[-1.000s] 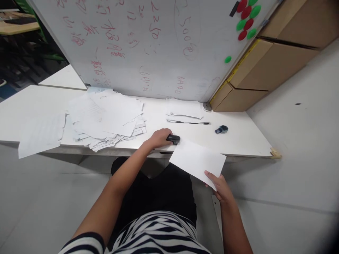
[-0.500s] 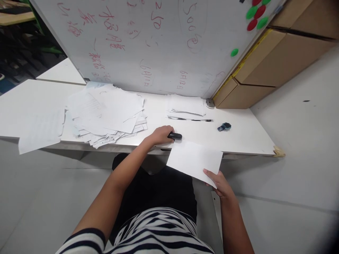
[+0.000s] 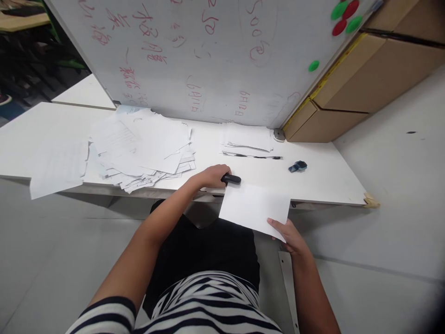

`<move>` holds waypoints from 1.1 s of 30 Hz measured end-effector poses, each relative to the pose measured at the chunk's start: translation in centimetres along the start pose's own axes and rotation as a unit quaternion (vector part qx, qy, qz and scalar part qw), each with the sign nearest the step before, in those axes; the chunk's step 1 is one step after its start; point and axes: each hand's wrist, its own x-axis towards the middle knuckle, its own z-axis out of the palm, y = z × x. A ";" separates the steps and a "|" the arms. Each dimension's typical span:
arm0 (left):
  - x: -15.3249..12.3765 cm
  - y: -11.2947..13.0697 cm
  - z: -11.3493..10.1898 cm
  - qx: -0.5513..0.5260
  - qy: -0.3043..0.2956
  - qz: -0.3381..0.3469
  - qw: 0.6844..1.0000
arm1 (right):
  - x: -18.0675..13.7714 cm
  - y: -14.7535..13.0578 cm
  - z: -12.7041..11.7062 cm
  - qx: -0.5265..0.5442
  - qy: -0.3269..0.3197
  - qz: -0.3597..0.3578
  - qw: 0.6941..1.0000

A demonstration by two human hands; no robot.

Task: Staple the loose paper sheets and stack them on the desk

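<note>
My left hand (image 3: pixel 216 176) is closed around a black stapler (image 3: pixel 232 179) at the table's front edge. The stapler's head lies over the upper left corner of a white sheet of paper (image 3: pixel 255 208); whether there are more sheets under it I cannot tell. My right hand (image 3: pixel 288 234) pinches the sheet at its lower right corner, thumb on top and fingers beneath. Part of the paper rests on the table edge and the rest sticks out over my lap.
A messy heap of papers (image 3: pixel 146 144) covers the table's left part, beside a sheet (image 3: pixel 59 167) overhanging the edge. Farther back lie a neat paper stack (image 3: pixel 248 137), a thin black-and-white strip (image 3: pixel 252 156) and a dark watch (image 3: pixel 298 166). A whiteboard (image 3: pixel 222 60) and cardboard boxes (image 3: pixel 344 83) stand behind.
The view has shifted slightly. The right hand and the paper's right side have moved a little toward the stapler; both hands keep their holds.
</note>
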 end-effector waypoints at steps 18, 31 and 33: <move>-0.3 0.5 -0.2 -0.048 0.005 -0.024 0.999 | -0.4 0.5 -0.2 0.001 0.005 0.012 1.000; -0.2 1.0 -0.6 0.003 -0.029 -0.022 0.999 | -0.7 0.7 -0.1 0.005 -0.016 -0.010 1.000; -0.1 1.2 -0.7 0.031 -0.034 -0.015 0.999 | -0.7 0.6 -0.2 0.004 -0.023 -0.013 1.000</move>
